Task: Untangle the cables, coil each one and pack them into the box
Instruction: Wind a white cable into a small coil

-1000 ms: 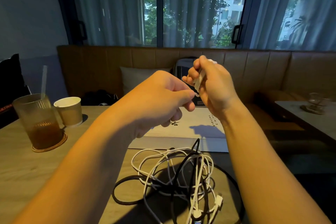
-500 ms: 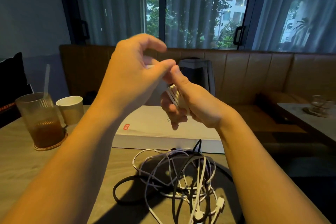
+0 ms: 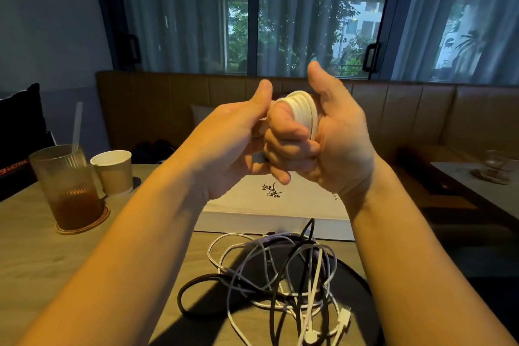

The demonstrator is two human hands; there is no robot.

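Fingers [image 3: 283, 137] of the right hand [image 3: 337, 143] are curling through the white coil [image 3: 304, 109], likely light and springy, at twelve o'clock from the tangle [image 3: 280, 275], while the left hand [image 3: 238, 132] is pinching its loops together.

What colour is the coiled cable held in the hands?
White. The coiled cable shows plainly in the head view, looped in the right hand.

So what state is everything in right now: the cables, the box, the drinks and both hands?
white cable: coiled in neat loops, held up in the air.
right hand: fingers curled through the coil.
left hand: thumb against the coil.
box: closed, flat on the table.
tangled cables: loose heap, unsorted.
glass: upright, part full, straw in.
paper cup: upright, contents hidden.
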